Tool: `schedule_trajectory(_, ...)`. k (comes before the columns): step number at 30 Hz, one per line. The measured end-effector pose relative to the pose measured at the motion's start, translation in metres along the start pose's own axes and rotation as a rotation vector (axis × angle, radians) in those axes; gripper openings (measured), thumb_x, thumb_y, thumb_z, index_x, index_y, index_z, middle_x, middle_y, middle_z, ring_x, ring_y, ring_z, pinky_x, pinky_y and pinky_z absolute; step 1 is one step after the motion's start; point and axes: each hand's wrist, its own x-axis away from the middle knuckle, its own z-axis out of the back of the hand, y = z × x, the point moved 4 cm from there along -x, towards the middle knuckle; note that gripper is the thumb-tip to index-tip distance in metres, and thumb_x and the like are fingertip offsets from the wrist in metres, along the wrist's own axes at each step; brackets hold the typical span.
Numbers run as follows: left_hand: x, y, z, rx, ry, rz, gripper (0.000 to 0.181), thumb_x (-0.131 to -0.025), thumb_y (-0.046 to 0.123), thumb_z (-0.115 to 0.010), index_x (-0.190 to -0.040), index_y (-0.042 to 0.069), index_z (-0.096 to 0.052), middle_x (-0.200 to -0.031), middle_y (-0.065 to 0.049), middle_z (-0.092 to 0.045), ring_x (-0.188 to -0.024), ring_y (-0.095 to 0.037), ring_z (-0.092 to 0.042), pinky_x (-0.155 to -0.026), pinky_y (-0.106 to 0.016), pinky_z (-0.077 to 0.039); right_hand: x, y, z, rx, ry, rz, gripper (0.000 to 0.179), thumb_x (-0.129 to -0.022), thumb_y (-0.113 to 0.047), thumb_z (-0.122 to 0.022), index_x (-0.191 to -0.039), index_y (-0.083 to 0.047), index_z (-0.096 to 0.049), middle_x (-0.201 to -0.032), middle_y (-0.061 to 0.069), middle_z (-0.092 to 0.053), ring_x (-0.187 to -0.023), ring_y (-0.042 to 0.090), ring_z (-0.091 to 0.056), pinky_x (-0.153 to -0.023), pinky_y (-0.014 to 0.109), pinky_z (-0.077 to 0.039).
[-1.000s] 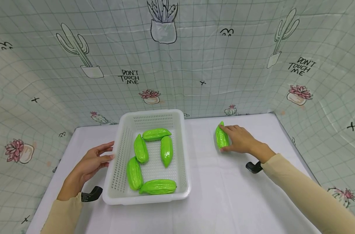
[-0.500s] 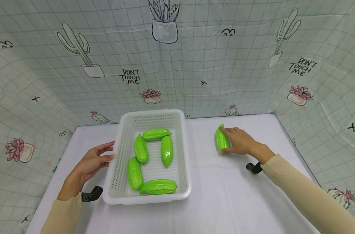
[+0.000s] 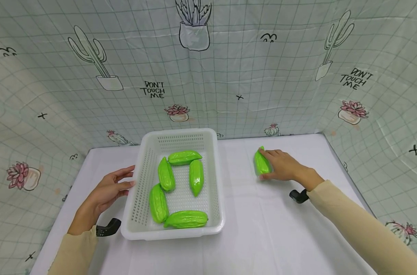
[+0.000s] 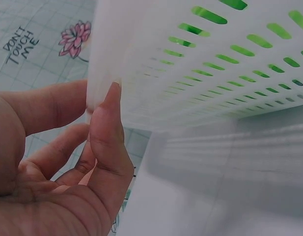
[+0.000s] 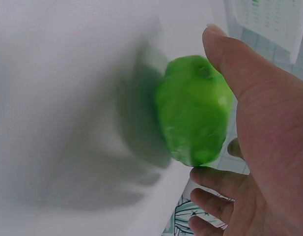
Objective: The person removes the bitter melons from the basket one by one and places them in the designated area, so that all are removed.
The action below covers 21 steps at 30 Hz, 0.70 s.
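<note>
A glossy, ridged green bitter melon point(image 3: 261, 163) is at the right part of the table. My right hand point(image 3: 284, 166) holds it, thumb along one side and index finger reaching its other end. In the right wrist view the bitter melon point(image 5: 194, 110) sits between thumb and index finger, the other fingers spread below; whether it touches the table is unclear. My left hand point(image 3: 107, 189) rests its fingertips against the left side of a white perforated plastic basket point(image 3: 219, 191). From the left wrist view, the fingers are loosely bent at the edge of the basket wall point(image 4: 156, 29).
Inside the basket lie several similar green bitter melons point(image 3: 185, 219), spread around its floor. A white cloth covers the table point(image 3: 249, 229). Behind and at the sides hangs a grid-patterned curtain point(image 3: 222, 68) with cactus drawings, meeting the table's back edge.
The bitter melon under my right hand has turned slightly and its tip has shifted a little toward me. My left hand and the basket have stayed in place.
</note>
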Motion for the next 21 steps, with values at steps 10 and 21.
schedule_trajectory(10, 0.001, 0.000, 0.000, 0.001, -0.003, 0.001, 0.072, -0.105, 0.005, -0.063, -0.165, -0.004, -0.025, -0.149, -0.023, -0.043, -0.093, -0.006, -0.065, -0.076, -0.024, -0.055, 0.001, 0.000, 0.001, -0.010, -0.013, 0.007, 0.100, -0.092, -0.049, -0.080, -0.160, 0.007, -0.034, -0.150, 0.034, -0.050, -0.137, 0.055, -0.047, -0.112, 0.069, -0.037)
schedule_trajectory(21, 0.001, 0.002, 0.000, 0.014, -0.003, -0.004, 0.072, -0.104, 0.006, -0.064, -0.165, -0.004, -0.026, -0.144, -0.019, -0.047, -0.094, -0.007, -0.066, -0.077, -0.024, -0.057, -0.001, -0.006, 0.016, 0.036, 0.020, 0.043, 0.098, -0.092, -0.048, -0.081, -0.160, 0.006, -0.037, -0.152, 0.033, -0.049, -0.140, 0.054, -0.045, -0.114, 0.068, -0.036)
